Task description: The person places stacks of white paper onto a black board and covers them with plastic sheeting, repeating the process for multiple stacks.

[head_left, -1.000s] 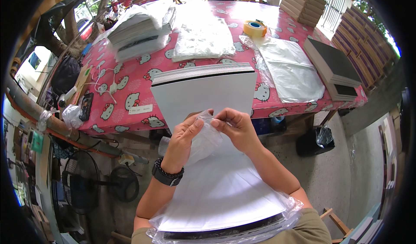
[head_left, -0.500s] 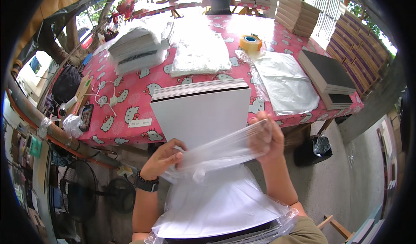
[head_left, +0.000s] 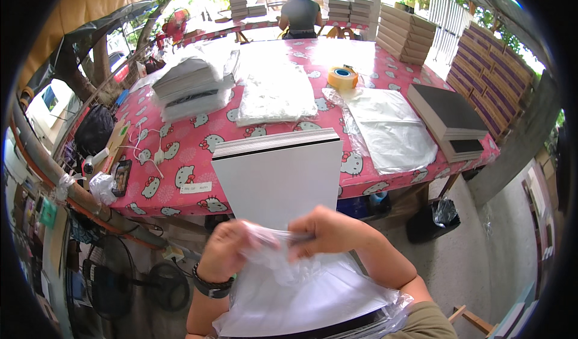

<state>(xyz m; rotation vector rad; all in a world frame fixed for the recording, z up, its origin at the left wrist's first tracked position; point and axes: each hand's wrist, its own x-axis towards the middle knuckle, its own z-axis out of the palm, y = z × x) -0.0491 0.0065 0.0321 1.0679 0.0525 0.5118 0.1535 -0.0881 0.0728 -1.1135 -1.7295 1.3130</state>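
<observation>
Pink-cloth table ahead w/ white board stack at near edge, tape roll, flat bags, dark books. Clear plastic bag in lap, over white sheets, long axis toward table. Left hand & right hand both pinch its top edge.

white board stack: lower edge hidden by hands | clear bag: bottom cut off by frame edge
</observation>
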